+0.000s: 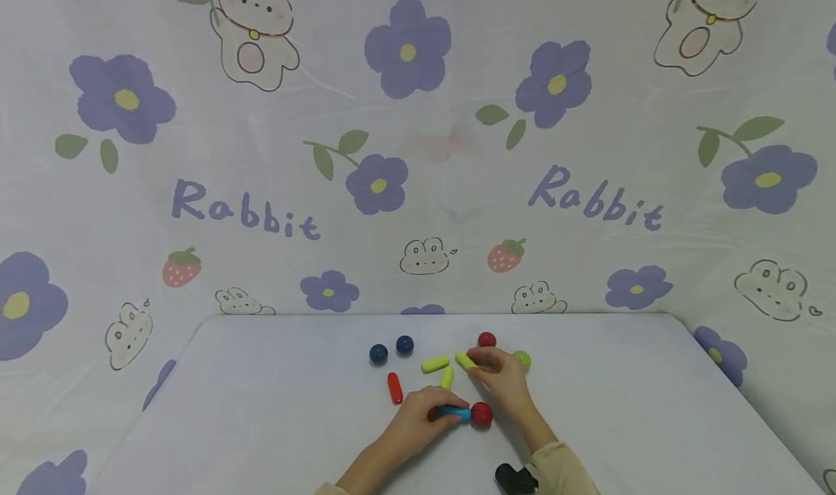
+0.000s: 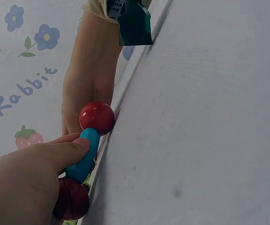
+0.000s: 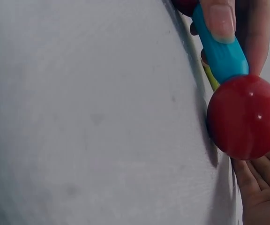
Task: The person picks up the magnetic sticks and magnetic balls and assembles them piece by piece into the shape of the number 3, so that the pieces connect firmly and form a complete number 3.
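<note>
My left hand (image 1: 421, 419) pinches a blue rod (image 2: 83, 159) between thumb and fingers. A red ball (image 1: 481, 414) sits at one end of this rod, and a second red ball (image 2: 73, 199) at the other, partly hidden by the hand in the head view. Further back, my right hand (image 1: 504, 379) has thumb and fingertips around the near end of a yellow-green rod (image 1: 464, 361). Beside that rod lie another yellow-green rod (image 1: 435, 364) and a third yellow-green one (image 1: 447, 377), partly behind the left hand.
Left of the rods lie a red rod (image 1: 395, 387) and two dark blue balls, one nearer (image 1: 379, 354) and one farther (image 1: 405, 345). Past the right hand are a red ball (image 1: 486, 340) and a green ball (image 1: 522, 360). The white table (image 1: 261, 401) meets a patterned cloth (image 1: 457, 190).
</note>
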Tool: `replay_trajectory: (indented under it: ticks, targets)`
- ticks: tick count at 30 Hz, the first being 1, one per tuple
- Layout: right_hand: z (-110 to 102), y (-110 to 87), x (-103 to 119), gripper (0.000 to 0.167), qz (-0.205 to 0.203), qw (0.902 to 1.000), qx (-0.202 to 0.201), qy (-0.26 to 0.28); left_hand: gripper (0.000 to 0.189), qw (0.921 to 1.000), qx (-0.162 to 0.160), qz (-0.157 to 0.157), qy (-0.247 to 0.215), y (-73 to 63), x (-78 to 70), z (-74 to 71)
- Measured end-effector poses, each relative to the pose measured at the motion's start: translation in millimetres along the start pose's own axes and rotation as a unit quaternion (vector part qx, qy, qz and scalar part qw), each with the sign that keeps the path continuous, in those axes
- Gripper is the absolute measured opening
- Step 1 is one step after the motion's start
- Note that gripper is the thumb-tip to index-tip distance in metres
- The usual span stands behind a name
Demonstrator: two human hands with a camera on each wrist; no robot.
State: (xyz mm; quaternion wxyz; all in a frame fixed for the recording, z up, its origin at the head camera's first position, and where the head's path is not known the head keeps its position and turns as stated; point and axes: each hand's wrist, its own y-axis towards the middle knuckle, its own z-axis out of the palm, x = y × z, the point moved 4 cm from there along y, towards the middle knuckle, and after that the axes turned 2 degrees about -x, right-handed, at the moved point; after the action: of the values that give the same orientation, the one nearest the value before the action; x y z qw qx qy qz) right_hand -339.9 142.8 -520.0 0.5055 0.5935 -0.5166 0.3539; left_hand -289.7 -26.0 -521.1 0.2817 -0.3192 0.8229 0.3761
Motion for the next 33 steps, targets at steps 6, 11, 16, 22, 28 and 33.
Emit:
replay_trajectory:
  ticks: [6, 11, 16, 22, 28, 33]
  targets:
    - [-1, -3.5, 4, 0.030, 0.000, 0.9999, -0.011, -0.003, 0.023, 0.9998, 0.002, -0.002, -0.017, 0.2, 0.6, 1.4]
    - [-3, -7.1, 4, 0.030, 0.013, 0.9998, -0.017, -0.005, 0.023, 0.9998, 0.005, -0.010, -0.013, 0.7, 2.6, 1.2]
    - [-6, -11.4, 3, 0.030, 0.035, 0.9990, -0.025, -0.005, 0.023, 0.9994, 0.012, -0.029, -0.015, 0.9, 3.4, 0.6]
    - [-10, -15.8, 1, 0.031, 0.069, 0.9967, -0.039, 0.019, 0.023, 0.9992, 0.013, -0.035, -0.011, 1.0, 4.2, -0.1]
    - [-13, -19.4, -5, 0.028, 0.104, 0.9929, -0.056, 0.007, 0.023, 0.9986, 0.018, -0.048, -0.013, 1.3, 6.9, -0.3]
    - [-14, -23.8, -5, 0.027, 0.119, 0.9910, -0.057, 0.019, 0.023, 0.9987, 0.018, -0.045, -0.014, 1.8, 9.0, -0.4]
